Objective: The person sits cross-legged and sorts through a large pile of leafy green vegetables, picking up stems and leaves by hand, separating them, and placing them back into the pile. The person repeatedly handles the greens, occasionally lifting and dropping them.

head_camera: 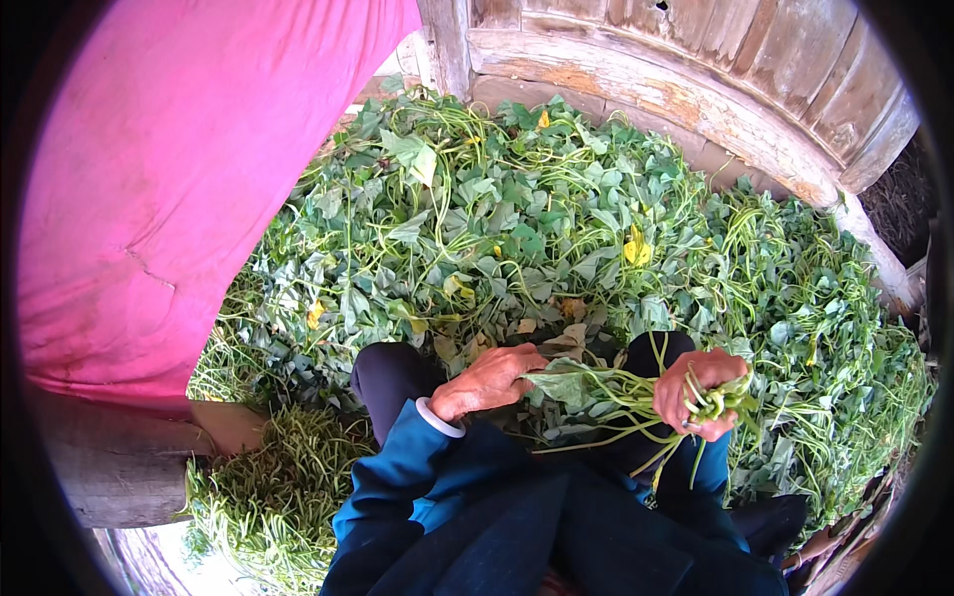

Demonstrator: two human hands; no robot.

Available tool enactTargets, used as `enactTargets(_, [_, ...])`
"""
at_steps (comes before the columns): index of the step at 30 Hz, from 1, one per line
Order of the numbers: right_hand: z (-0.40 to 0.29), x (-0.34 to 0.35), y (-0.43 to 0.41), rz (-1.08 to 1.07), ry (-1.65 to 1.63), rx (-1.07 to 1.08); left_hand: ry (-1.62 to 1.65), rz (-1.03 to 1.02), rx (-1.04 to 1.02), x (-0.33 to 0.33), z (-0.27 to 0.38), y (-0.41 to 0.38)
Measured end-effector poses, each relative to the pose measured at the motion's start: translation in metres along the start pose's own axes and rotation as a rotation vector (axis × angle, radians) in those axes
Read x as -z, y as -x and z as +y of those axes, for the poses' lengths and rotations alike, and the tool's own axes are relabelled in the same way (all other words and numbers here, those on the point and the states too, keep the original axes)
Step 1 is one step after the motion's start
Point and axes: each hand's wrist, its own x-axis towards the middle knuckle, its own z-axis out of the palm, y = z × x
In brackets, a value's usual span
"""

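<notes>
My right hand [700,391] is closed around a bundle of long green leaf stalks [626,395]. Their cut or bent ends bunch up [719,402] above the fist, and a ring shows on one finger. To its left, my left hand [488,381] pinches the edge of a broad green leaf [563,386] that lies at the far end of those stalks. A white bangle [440,419] circles the left wrist. Both hands are above my lap, between my dark-clad knees. The left fingertips are partly hidden by the leaf.
A heap of leafy green vines [507,216] with some yellow leaves spreads ahead and right. Trimmed stalks [276,492] are piled at lower left beside a wooden beam [112,454]. Pink cloth [171,164] hangs at left. A weathered plank wall [671,82] stands behind.
</notes>
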Motion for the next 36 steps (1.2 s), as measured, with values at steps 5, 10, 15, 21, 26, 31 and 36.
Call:
enactTargets(5, [-0.006,-0.008,-0.007,0.039,0.032,0.039,0.228,0.051,-0.047,-0.01,-0.002,0.006])
enactTargets(10, [-0.01,-0.007,-0.008,-0.015,0.065,0.034,0.315,0.013,0.146,-0.021,-0.01,0.013])
enactTargets(15, [0.0,0.004,0.001,-0.255,-0.008,0.005,0.364,0.205,0.084,-0.003,-0.011,0.016])
enactTargets(21, [0.017,-0.031,-0.014,-0.546,0.234,-0.088,-0.385,0.736,0.148,0.0,0.001,-0.017])
enactTargets(26, [0.01,-0.03,0.014,-0.372,-0.095,0.116,0.665,1.027,0.226,0.043,-0.04,-0.015])
enactTargets(31, [-0.014,-0.002,-0.019,-0.501,-0.242,0.088,0.484,0.198,0.135,0.02,0.001,-0.012])
enactTargets(36, [-0.016,-0.003,-0.014,-0.365,-0.211,0.152,0.419,-0.084,-0.184,-0.008,0.024,-0.024])
